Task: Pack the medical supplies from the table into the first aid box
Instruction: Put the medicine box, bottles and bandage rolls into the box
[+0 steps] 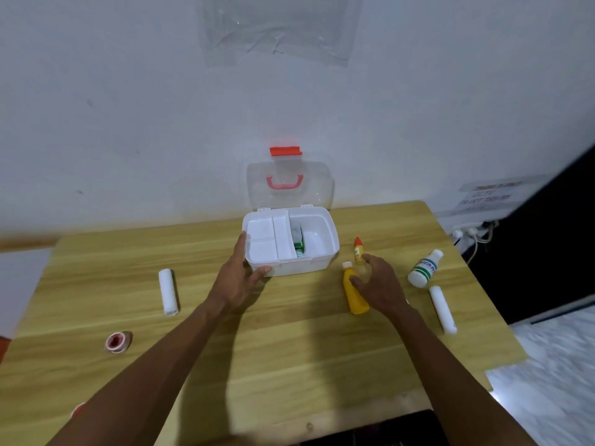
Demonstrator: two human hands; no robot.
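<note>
From the head view we see the first aid box standing near the middle of the counter's far edge, its clear lid upright. A green pack sits inside. The left hand rests against the box's near-left corner, fingers straight along the side wall and thumb on the front. The right hand is over the yellow bottle, fingers spread on either side of the small red-capped bottle; we cannot tell if they touch it. Toward the right edge lie a white bottle and a gauze roll. Another roll and a tape ring lie toward the left edge.
</note>
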